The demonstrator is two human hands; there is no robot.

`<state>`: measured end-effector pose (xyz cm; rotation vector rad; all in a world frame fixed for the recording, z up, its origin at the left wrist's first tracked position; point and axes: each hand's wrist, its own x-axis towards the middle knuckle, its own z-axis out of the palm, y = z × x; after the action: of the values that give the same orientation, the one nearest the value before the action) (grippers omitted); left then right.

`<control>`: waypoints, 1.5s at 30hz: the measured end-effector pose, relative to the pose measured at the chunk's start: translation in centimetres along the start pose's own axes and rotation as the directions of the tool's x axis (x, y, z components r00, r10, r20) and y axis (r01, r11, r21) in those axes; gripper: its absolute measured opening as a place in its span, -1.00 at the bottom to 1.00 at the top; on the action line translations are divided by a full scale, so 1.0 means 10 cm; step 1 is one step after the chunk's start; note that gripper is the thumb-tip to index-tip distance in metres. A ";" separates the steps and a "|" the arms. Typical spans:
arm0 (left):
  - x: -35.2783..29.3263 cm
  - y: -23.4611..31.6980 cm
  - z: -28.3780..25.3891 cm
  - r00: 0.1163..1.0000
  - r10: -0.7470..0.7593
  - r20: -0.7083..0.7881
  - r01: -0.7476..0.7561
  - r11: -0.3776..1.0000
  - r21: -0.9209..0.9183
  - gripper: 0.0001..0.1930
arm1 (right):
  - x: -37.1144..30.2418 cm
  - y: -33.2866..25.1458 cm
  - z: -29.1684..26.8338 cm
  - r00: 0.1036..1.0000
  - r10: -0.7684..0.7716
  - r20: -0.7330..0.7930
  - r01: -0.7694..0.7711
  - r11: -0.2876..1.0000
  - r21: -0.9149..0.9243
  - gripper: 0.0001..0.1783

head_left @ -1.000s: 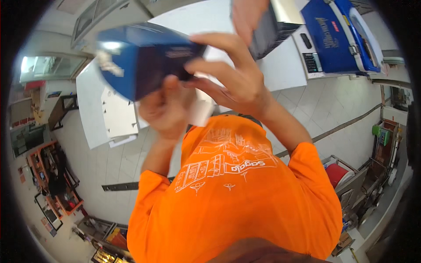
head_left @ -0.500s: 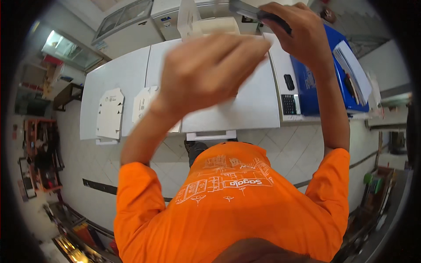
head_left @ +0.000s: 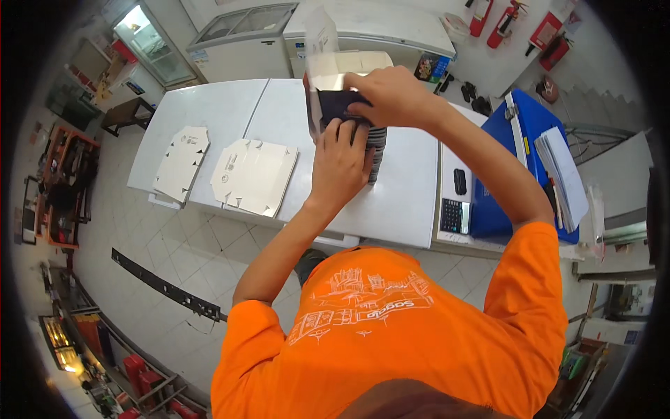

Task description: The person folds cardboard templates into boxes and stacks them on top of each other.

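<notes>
A dark packet [head_left: 333, 105] is gripped between thumb and fingers of the right hand [head_left: 394, 98], at an open box [head_left: 322, 49] over the table [head_left: 401, 202]. Its lower edge is touched by the left hand [head_left: 338, 164], whose grip cannot be told; a stack [head_left: 377, 160] is partly hidden beside it.

The right fingers [head_left: 363, 81] are no longer holding high to the right of the white box [head_left: 321, 43]; they are now gripping a dark item [head_left: 332, 103] at it. The left fingers [head_left: 343, 136] are now meeting its lower edge. Fire extinguishers [head_left: 502, 29] are newly showing.
</notes>
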<state>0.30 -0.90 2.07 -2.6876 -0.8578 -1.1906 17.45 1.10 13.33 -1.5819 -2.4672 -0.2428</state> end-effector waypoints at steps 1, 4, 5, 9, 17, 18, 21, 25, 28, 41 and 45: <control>-0.01 0.01 0.01 1.000 0.010 0.023 -0.010 1.000 -0.004 -0.49 | 0.08 -0.05 0.00 1.000 -0.010 -0.002 0.010 1.000 0.002 -0.69; 0.02 -0.03 0.03 1.000 0.000 0.024 0.000 0.999 -0.039 -0.49 | 0.29 -0.16 0.04 0.995 -0.076 0.064 0.078 0.996 -0.032 -0.74; 0.03 -0.07 0.02 1.000 0.004 0.029 -0.003 0.999 -0.041 -0.49 | 0.30 -0.08 0.05 0.996 -0.070 0.063 0.072 0.997 -0.029 -0.74; -0.04 -0.15 0.01 0.996 -0.012 0.085 0.017 0.998 -0.064 -0.44 | 0.28 -0.07 0.09 0.963 -0.250 0.100 0.256 0.965 -0.058 -0.73; 0.01 -0.10 0.14 0.999 0.041 0.029 -0.039 0.997 -0.073 -0.39 | 0.21 -0.02 0.35 0.989 -0.122 0.079 0.114 0.989 0.094 -0.78; 0.00 -0.10 0.14 0.999 0.027 0.037 -0.024 0.997 -0.068 -0.39 | 0.17 -0.07 0.30 0.988 -0.133 0.084 0.123 0.987 0.107 -0.78; -0.06 -0.07 0.15 0.996 -0.024 0.086 0.030 0.997 -0.066 -0.34 | 0.04 -0.21 0.18 0.981 -0.054 0.185 0.006 0.968 0.251 -0.67; -0.19 -0.09 0.02 0.996 0.043 0.083 -0.024 0.976 -0.217 -0.39 | -0.04 -0.25 0.22 0.973 0.003 0.229 -0.073 0.952 0.298 -0.43; -0.64 -0.43 0.04 0.936 0.336 -0.103 -0.336 0.772 -0.540 -0.51 | -0.12 -0.25 0.17 0.986 0.088 0.144 -0.127 0.950 0.285 -0.28; -2.02 -2.57 1.29 0.657 -0.487 0.575 0.599 0.801 -0.007 -0.40 | -0.57 -1.83 0.42 0.736 0.362 -0.572 0.061 0.806 0.589 -0.37; -2.03 -2.69 1.26 0.602 -0.435 0.669 0.626 0.778 -0.057 -0.36 | -0.24 -2.24 0.85 0.792 0.459 -0.403 -0.227 0.833 0.504 -0.59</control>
<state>-16.44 15.93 -24.92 -3.2434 -1.8400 -0.4190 -2.62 -8.23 3.87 -1.4975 -1.6359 -0.0345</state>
